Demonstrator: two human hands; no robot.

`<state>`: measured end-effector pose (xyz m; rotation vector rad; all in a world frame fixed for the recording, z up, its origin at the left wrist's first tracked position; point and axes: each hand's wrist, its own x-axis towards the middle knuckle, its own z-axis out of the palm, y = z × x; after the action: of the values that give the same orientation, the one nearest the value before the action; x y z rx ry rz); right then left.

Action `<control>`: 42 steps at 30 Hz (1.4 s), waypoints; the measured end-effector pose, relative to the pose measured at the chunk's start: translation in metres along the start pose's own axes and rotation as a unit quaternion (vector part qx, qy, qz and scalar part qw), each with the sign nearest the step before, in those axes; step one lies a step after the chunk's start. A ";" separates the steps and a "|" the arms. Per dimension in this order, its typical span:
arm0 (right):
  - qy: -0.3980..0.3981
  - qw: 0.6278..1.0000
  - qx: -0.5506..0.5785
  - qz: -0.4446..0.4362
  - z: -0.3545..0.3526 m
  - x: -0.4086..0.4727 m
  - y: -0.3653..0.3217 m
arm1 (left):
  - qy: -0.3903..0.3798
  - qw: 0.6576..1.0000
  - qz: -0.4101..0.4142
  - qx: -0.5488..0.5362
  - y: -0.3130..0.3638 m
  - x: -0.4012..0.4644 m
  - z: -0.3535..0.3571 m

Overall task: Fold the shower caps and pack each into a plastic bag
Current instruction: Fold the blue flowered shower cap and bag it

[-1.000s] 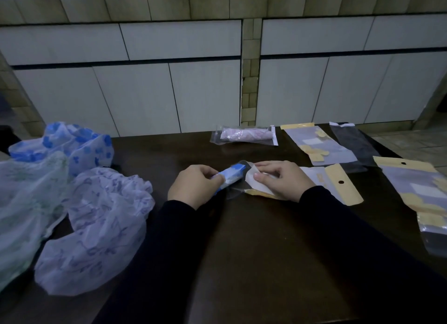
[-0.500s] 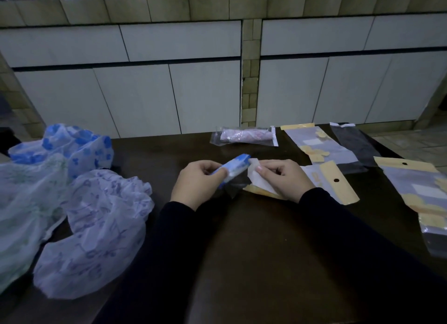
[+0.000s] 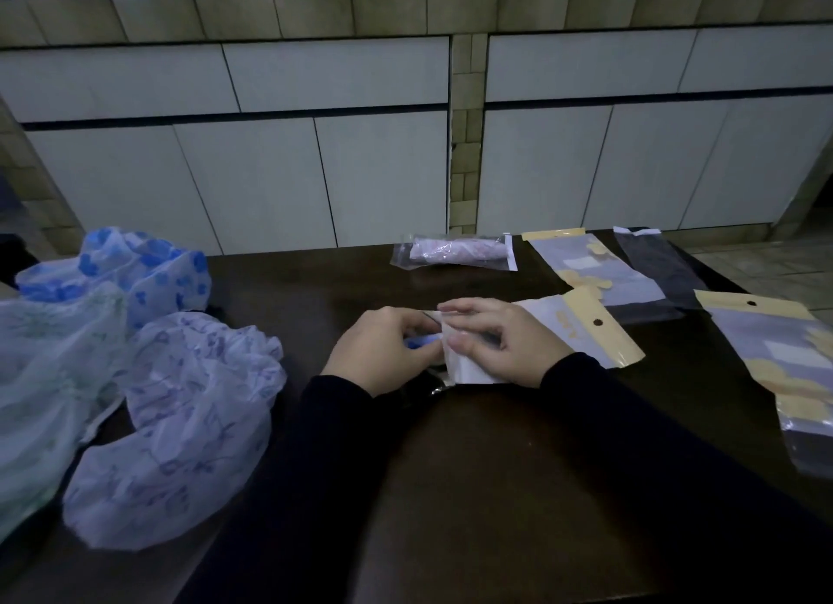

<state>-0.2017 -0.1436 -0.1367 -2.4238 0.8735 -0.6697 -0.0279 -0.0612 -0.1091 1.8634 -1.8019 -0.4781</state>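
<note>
My left hand point(image 3: 383, 351) grips a folded blue shower cap point(image 3: 421, 342), mostly hidden behind my fingers, its tip at the mouth of a clear plastic bag point(image 3: 581, 333) with a yellow header. My right hand point(image 3: 496, 342) pinches the bag's open end between thumb and fingers. Both hands meet at the middle of the dark table point(image 3: 473, 468). A packed pink cap in its bag point(image 3: 455, 252) lies at the table's far edge. Three loose caps sit at the left: a blue-flowered one point(image 3: 148, 270), a pale green one point(image 3: 40, 378) and a lilac-patterned one point(image 3: 180, 432).
Spare bags with yellow headers lie at the right: one far point(image 3: 595, 265), one near the right edge point(image 3: 784, 369), and a dark bag point(image 3: 658, 265) between them. White cabinet doors point(image 3: 270, 175) rise behind the table.
My left hand has moved right and lowered the blue cap from its raised tilt to the bag's mouth. My right hand lifted the bag's opening and now covers more of the cap.
</note>
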 end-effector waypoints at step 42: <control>0.010 0.959 -0.248 0.139 0.002 -0.008 -0.025 | 0.108 0.964 -0.179 0.163 -0.031 0.004 0.013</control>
<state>-0.1941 -0.1204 -0.1260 -2.6358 1.5071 -0.4014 -0.0104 -0.0663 -0.1373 2.3806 -1.4709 -0.0930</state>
